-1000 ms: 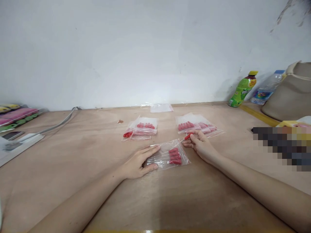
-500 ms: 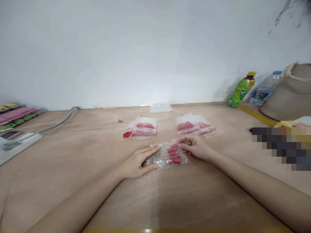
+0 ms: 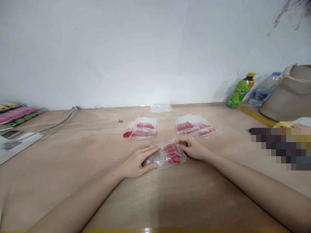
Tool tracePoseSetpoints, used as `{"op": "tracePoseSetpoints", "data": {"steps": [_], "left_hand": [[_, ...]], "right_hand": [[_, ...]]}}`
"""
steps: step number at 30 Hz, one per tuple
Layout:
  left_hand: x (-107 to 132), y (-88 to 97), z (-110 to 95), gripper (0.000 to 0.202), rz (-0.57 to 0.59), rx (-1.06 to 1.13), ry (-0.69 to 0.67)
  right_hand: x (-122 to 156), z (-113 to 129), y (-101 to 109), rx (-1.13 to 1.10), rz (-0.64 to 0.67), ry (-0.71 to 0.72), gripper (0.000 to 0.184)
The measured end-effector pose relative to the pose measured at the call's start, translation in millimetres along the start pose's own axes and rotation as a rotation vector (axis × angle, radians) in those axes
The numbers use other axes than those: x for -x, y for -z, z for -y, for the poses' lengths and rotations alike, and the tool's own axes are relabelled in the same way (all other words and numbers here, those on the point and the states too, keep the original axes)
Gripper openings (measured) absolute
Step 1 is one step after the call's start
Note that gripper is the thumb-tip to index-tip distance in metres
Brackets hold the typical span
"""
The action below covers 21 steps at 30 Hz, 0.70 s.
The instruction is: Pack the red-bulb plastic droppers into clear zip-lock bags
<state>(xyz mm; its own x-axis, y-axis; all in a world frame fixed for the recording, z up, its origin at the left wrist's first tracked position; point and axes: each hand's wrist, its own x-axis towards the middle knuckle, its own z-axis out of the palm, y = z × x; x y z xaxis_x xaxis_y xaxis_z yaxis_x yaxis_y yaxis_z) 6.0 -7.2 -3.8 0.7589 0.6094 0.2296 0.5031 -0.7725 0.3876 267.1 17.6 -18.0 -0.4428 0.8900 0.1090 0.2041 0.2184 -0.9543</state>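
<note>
A clear zip-lock bag lies flat on the table before me, with several small red pieces inside near its right end. My left hand rests on the bag's left end, fingers stretched and thumb apart along the lower edge. At the opposite end, the fingers of my right hand are pinched together on the upper corner by the red-lined zip strip. Just behind, two groups of filled bags sit apart: the left bags and the right bags, both showing red pieces through the plastic.
Flat plastic bags lie by the wall. On the right stand a green bottle, a clear water bottle and a beige bag. A grey cable, a phone and colourful packets lie left.
The topmost red piece has shifted left inside the bag. My right hand has moved slightly left at the zip end; my left hand stays in place.
</note>
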Motion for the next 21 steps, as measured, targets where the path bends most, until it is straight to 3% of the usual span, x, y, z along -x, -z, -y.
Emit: {"op": "tracePoseSetpoints", "data": {"steps": [4, 6, 9, 11, 15, 19, 21], "left_hand": [[-0.6, 0.0, 0.3, 0.059, -0.003, 0.017, -0.006], [-0.5, 0.0, 0.1, 0.058, -0.003, 0.021, -0.007], [0.4, -0.7, -0.5, 0.057, -0.023, 0.011, -0.005], [0.8, -2.0, 0.0, 0.054, -0.08, -0.021, -0.015], [-0.9, -5.4, 5.2, 0.044, -0.336, -0.159, -0.003], [-5.1, -4.5, 16.8, 0.049, -0.629, -0.31, 0.161], [-6.5, -1.6, 25.4, 0.056, -0.725, -0.342, 0.269]], "right_hand": [[1.9, 5.3, 1.7, 0.016, -0.204, -0.211, 0.035], [2.8, 9.7, -1.4, -0.019, -0.145, -0.224, 0.04], [4.7, 17.2, -7.6, -0.054, 0.046, -0.092, 0.036], [5.2, 20.1, -7.4, -0.052, 0.041, -0.057, 0.034], [0.5, 16.6, 12.8, -0.058, -0.209, -0.105, 0.037], [-8.9, 12.0, 43.3, -0.138, -0.508, -0.031, 0.036], [-12.2, 10.9, 53.3, -0.187, -0.581, -0.053, 0.032]]}}
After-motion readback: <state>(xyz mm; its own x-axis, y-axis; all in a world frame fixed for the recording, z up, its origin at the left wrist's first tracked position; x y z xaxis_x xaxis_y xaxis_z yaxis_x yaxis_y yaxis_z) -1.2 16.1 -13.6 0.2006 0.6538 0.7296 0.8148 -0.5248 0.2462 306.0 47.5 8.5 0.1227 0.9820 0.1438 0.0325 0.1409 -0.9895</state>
